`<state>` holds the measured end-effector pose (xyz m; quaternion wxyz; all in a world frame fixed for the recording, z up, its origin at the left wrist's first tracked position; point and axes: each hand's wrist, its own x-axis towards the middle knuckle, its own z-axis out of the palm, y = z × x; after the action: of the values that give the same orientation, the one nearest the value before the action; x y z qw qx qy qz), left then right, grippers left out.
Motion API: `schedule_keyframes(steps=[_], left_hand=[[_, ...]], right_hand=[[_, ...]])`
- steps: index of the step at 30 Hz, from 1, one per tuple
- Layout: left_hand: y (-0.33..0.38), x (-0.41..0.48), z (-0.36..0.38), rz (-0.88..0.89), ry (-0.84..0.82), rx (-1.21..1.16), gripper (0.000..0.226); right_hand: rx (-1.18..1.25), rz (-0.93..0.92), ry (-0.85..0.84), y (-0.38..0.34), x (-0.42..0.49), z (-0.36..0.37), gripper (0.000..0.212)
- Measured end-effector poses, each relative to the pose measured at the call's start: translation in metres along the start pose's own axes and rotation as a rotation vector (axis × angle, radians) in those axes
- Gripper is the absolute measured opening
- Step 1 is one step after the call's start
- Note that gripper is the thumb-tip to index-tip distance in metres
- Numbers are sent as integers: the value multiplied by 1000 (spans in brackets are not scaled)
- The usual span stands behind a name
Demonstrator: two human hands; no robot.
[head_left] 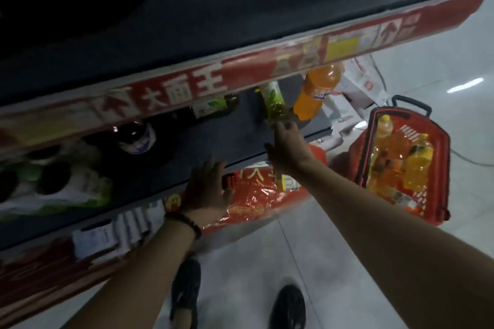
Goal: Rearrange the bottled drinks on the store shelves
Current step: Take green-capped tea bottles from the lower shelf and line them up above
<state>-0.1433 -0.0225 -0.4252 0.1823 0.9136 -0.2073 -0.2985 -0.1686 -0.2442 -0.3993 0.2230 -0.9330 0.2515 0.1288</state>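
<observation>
Head view. Left hand (pixel 207 189) lies flat, fingers spread wide, on the front edge of the lower shelf (pixel 165 168). Right hand (pixel 287 147) reaches in. Its fingertips (pixel 283 125) touch the base of the green tea bottle (pixel 273 100), thumb apart; blur hides whether it grips. 1 orange soda bottle (pixel 314 91) stands just beside it. Red basket (pixel 443 168) on the floor holds more orange bottles (pixel 417 165).

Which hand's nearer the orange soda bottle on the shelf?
Right. The right hand reaches the green tea bottle beside the orange soda bottle; the left hand rests farther left, at the front of the shelf.
</observation>
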Motion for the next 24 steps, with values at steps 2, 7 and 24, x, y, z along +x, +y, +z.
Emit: schedule_keyframes(steps=[2,7,24], left_hand=[[1,25,25,16,65,39,80],[-5,60,65,-41,68,116,89],[19,87,57,-199,-39,-1168,46]], right_hand=[[-40,-40,50,18,30,8,49],[-169,-87,-18,35,99,15,66],[738,-313,154,50,32,90,18]])
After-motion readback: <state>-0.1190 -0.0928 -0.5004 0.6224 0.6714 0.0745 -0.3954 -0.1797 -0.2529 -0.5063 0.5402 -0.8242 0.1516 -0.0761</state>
